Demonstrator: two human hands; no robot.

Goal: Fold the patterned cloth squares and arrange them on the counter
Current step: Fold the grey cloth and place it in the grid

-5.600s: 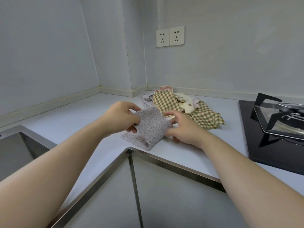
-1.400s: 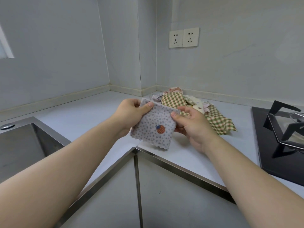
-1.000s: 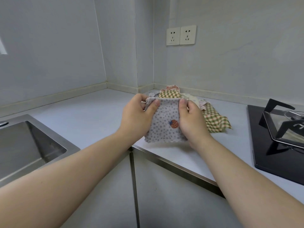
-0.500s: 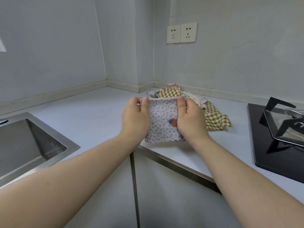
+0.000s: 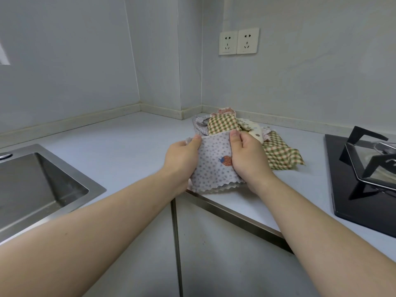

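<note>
A folded lilac dotted cloth [image 5: 211, 168] with a small strawberry print and scalloped edge is held just above the counter's front corner. My left hand [image 5: 182, 160] grips its left side, thumb on top. My right hand [image 5: 246, 159] grips its right side, thumb at the upper edge. Behind them lies a heap of patterned cloths [image 5: 222, 124], with green-and-cream checked pieces [image 5: 280, 153] spreading to the right on the counter [image 5: 128, 144].
A steel sink [image 5: 36, 183] is sunk into the counter at the left. A black gas hob [image 5: 364, 172] with pan supports stands at the right. Two wall sockets [image 5: 239, 41] sit above the corner. Cabinet doors [image 5: 214, 254] lie below the counter edge.
The dotted cloth has gone from loosely held to folded between both hands, then come down a little toward the counter edge. The view has shifted slightly.
</note>
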